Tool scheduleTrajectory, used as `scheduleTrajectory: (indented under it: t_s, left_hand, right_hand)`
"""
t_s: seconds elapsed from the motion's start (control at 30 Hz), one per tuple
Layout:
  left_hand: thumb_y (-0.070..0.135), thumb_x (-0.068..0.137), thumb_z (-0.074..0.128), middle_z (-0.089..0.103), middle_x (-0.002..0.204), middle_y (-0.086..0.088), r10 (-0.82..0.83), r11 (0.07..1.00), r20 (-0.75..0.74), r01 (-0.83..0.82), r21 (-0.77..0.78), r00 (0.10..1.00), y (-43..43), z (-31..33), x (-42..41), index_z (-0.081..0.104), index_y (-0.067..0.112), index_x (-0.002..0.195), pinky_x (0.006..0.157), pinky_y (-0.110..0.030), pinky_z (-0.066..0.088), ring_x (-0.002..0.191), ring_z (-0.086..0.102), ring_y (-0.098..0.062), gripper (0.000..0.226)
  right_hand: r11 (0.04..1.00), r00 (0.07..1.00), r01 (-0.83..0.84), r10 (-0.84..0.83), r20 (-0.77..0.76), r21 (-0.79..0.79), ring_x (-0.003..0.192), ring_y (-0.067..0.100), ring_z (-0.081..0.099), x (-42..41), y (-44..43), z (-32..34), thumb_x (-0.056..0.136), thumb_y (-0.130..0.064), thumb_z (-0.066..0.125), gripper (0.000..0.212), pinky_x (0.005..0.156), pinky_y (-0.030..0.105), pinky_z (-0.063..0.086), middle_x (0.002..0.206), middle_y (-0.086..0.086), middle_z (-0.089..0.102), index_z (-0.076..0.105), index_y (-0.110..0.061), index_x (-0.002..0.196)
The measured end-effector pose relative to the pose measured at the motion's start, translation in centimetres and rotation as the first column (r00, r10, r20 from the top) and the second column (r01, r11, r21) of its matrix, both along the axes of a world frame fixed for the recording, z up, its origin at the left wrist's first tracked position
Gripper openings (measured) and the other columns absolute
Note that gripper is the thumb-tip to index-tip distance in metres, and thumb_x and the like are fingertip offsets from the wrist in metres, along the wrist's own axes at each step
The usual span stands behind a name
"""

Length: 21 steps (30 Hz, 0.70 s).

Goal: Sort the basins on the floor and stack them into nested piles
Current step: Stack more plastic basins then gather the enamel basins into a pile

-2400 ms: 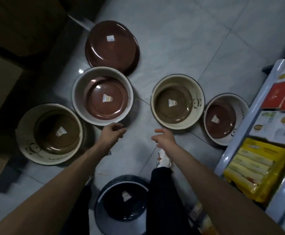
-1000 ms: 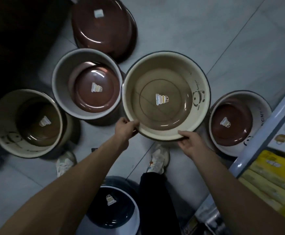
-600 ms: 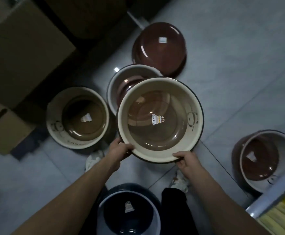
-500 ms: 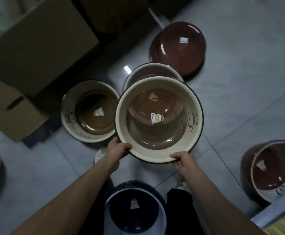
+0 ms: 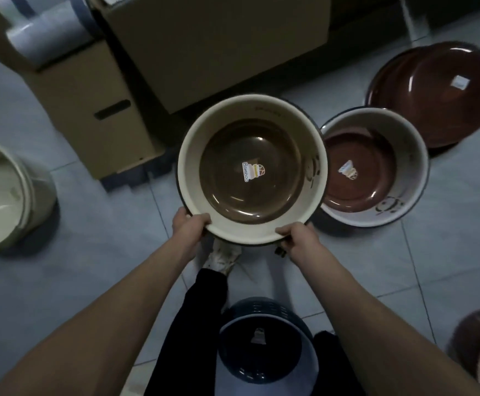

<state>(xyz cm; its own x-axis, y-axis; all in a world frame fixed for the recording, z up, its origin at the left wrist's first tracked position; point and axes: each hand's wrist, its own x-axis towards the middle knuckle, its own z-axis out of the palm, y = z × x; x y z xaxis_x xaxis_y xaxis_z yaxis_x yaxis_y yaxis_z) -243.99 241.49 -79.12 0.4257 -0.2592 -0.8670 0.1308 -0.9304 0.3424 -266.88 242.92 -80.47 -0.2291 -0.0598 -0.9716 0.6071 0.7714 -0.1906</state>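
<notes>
Left hand (image 5: 189, 228) and right hand (image 5: 300, 238) both clasp the near rim of the cream basin (image 5: 261, 155), held mouth-up straight ahead of them, equally near each, just left of the white-rimmed red basin (image 5: 376, 181) on the floor (image 5: 104, 252); what's beneath is hidden

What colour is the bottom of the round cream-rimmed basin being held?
That basin has a glossy brown bottom; head view.

One basin (image 5: 193, 167) left of second basin (image 5: 414, 155) (boxes (image 5: 204, 38) behind).

Bare forearms (image 5: 136, 304), black trousers (image 5: 196, 315), scuffed white lace-up shoe (image 5: 224, 257) on one foot
</notes>
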Motion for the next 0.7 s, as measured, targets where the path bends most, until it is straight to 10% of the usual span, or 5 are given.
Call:
scheduleTrajectory:
  t_s: [0.2, 0.5, 0.7]
  left_hand:
    - [0.022, 0.086, 0.08, 0.058, 0.136, -0.011, 0.004, 0.991, -0.086, 0.007, 0.135, 0.996, -0.4, -3.1, 3.0, 0.035, 0.022, 0.153, 0.095, -0.045, 0.055, 0.118, 0.06, -0.027, 0.08]
    - [0.025, 0.088, 0.077, 0.063, 0.13, -0.007, 0.047, 0.989, -0.174, -0.022, 0.144, 0.984, -1.5, -8.7, 3.5, 0.044, 0.019, 0.147, 0.083, -0.04, 0.058, 0.109, 0.064, -0.023, 0.069]
    - [0.011, 0.094, 0.068, 0.059, 0.132, -0.006, 0.089, 0.99, -0.162, -0.069, 0.127, 0.983, -1.5, -12.3, 2.5, 0.045, 0.019, 0.146, 0.07, -0.038, 0.061, 0.113, 0.061, -0.027, 0.058]
  right_hand:
    - [0.971, 0.975, -0.219, 0.22, -0.003, 0.095, 0.115, 0.024, 0.065, 1.8, -1.5, -2.2, 0.091, 0.0, 0.067, 0.064, 0.084, 0.036, 0.057, 0.123, 0.005, 0.068, 0.049, -0.03, 0.144]
    - [0.949, 0.954, -0.27, 0.286, -0.087, 0.16, 0.108, 0.026, 0.059, 1.6, -3.3, -6.6, 0.09, -0.024, 0.075, 0.078, 0.084, 0.039, 0.057, 0.14, 0.011, 0.053, 0.033, -0.019, 0.156]
    - [0.949, 0.952, -0.293, 0.301, -0.061, 0.113, 0.103, 0.024, 0.065, 1.6, -3.7, -8.9, 0.095, -0.011, 0.068, 0.055, 0.096, 0.046, 0.056, 0.113, 0.004, 0.066, 0.047, -0.023, 0.144]
